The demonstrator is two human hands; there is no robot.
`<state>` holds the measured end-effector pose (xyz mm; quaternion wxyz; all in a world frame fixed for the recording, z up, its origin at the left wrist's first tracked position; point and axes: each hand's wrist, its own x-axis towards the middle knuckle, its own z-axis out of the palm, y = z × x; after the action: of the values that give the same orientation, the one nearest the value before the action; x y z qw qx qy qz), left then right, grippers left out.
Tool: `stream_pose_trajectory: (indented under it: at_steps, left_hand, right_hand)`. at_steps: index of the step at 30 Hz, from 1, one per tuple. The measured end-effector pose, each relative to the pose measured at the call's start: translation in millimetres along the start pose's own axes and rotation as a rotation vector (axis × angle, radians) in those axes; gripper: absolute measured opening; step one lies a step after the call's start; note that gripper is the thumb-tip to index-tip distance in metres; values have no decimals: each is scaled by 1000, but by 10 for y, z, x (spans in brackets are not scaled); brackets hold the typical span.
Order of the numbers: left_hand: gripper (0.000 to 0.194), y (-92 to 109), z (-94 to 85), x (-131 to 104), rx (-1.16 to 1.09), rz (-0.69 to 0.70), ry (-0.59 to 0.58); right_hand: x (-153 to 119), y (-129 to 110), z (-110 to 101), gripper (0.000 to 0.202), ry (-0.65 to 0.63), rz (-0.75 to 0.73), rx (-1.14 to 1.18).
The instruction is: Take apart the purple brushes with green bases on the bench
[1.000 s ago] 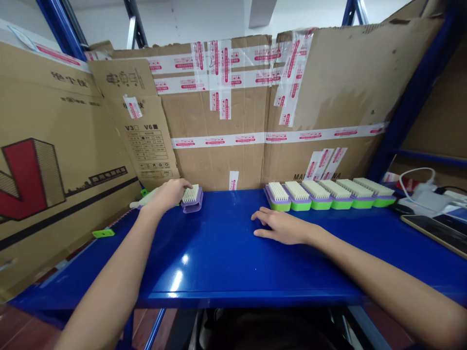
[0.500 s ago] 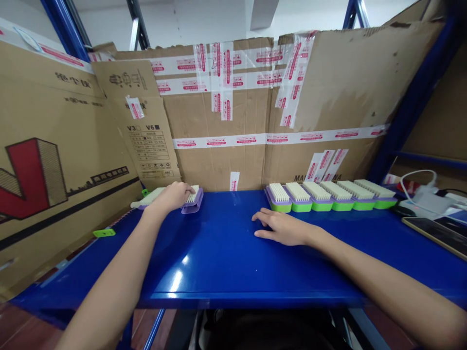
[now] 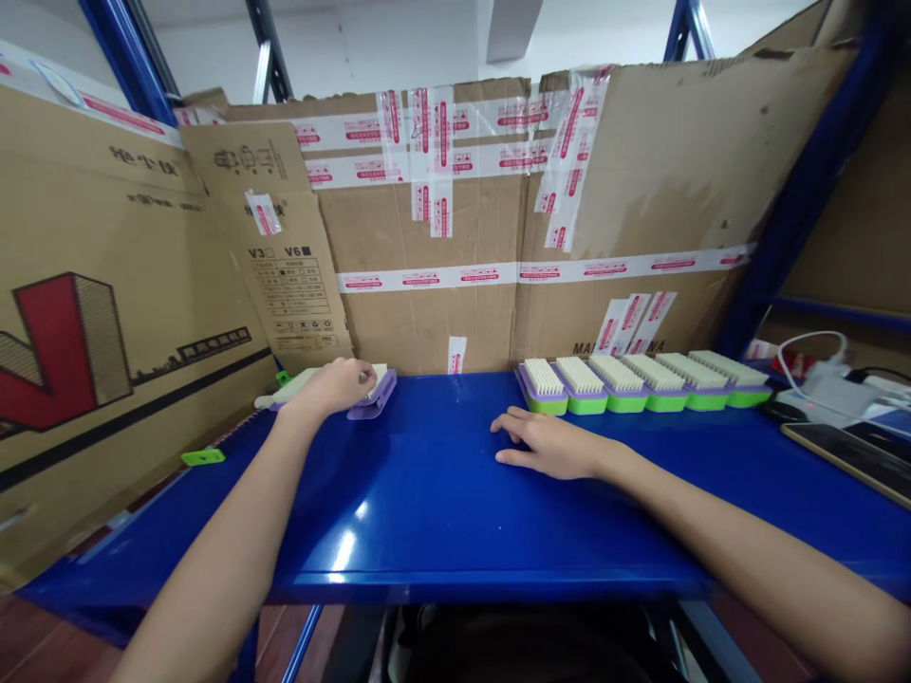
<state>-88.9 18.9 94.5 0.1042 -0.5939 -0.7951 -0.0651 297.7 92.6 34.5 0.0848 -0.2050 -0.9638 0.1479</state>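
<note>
Left forearm enters from the near left corner and slants up toward the rear of the tabletop (image 3: 441, 531); left hand (image 3: 340, 385) palm down, wrist roughly level, fingers bent over the bristles of a purple-rimmed brush (image 3: 382, 381). Whether these fingers grip it or only rest on it, cannot tell. Right forearm comes in from the near right corner; right hand (image 3: 547, 444) released, holding nothing, fingers loosely spread and slightly curled, pointing left, low at the tabletop right of its middle. Front edge of the tabletop runs below both hands, with a wide bare stretch of blue between the forearms. Rear edge meets a taped cardboard wall (image 3: 427, 228), close behind the left hand; cardboard side panel (image 3: 163, 275) bounds the left side. Purple-rimmed brush lies near the rear edge, left of centre, under and just right of the left fingers, two purple layers apart at its near end. Another pale brush (image 3: 294, 387) sits to the left of that hand, partly hidden by it. Row of six brushes (image 3: 626, 384), bristles up, stands along the rear edge, beyond the right hand. Small green piece (image 3: 203, 457) by the left edge; phone (image 3: 850, 462) at far right.
</note>
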Motion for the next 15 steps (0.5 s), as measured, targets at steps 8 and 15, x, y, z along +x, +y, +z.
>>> stream_pose_trajectory:
  at_steps: [8, 15]
  left_hand:
    - [51, 67, -90, -68, -70, 66, -22]
    - [45, -403, -511, -405, -110, 65, 28]
  right_hand:
    - [-20, 24, 20, 45, 1, -16, 1]
    - [-34, 22, 19, 46, -21, -16, 13]
